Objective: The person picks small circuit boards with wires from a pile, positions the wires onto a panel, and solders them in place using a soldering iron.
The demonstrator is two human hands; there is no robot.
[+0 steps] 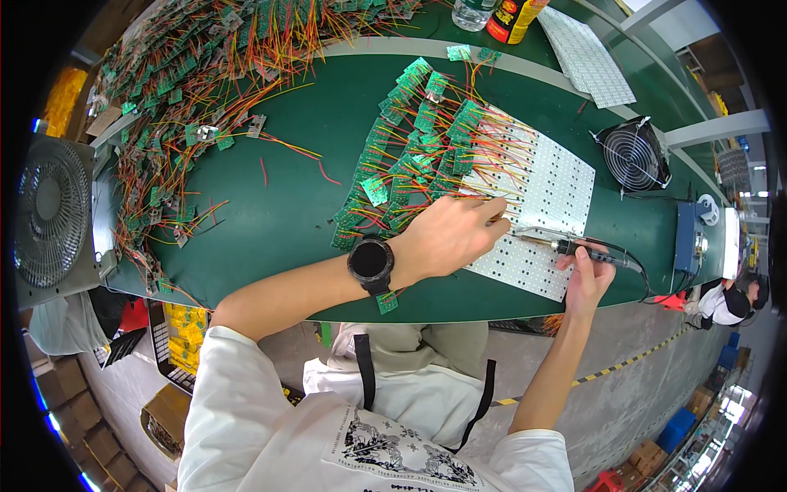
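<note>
My right hand [586,275] grips a soldering iron [566,246] with a thin metal guide along it and a black cable trailing right. Its tip points left, just above a white perforated panel [561,189] and close to the fingers of my left hand [455,234]. The left fingers are pinched together over the panel's left part; what they hold is hidden. Rows of small green circuit boards [373,168] with red and yellow wires lie left of the panel. Many wires [496,152] reach across onto it. A black watch is on my left wrist.
A large heap of wired boards [188,98] covers the table's far left. Fans stand at left [53,209] and right [631,156]. A blue box [690,238] with a solder spool sits at the right end. Behind are more white panels [586,57], a bottle and a can.
</note>
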